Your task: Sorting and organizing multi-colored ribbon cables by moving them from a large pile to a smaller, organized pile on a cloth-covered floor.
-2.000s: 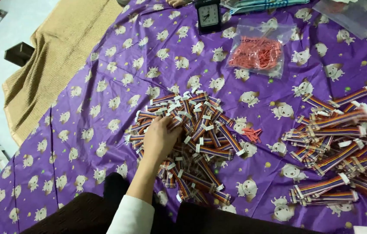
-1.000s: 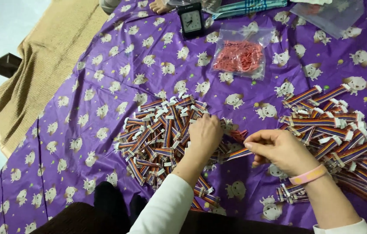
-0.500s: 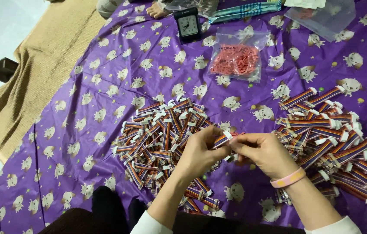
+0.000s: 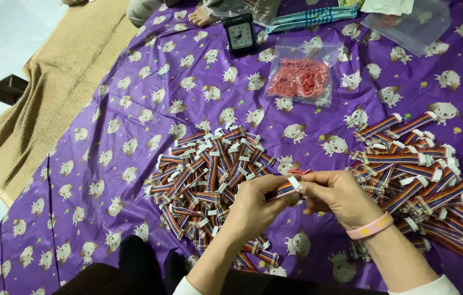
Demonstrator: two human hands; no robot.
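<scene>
Surface: purple printed plastic sheet (image 4: 133,109) is covering the floor, tan woven mat (image 4: 62,71) lying beside | Hands: left hand (image 4: 253,207) and right hand (image 4: 340,198) are pinching one striped multicolour ribbon cable (image 4: 286,188) between loose cable pile (image 4: 209,175) and bundled cable stack (image 4: 422,175) | Far: black square clock (image 4: 240,35) is standing near clear bag of red bands (image 4: 299,76).

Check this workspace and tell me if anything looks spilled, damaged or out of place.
Nothing stands out. The left hand and right hand hold one striped cable piece between two loose piles; the bag of red bands is closed and the clock stands upright.
</scene>
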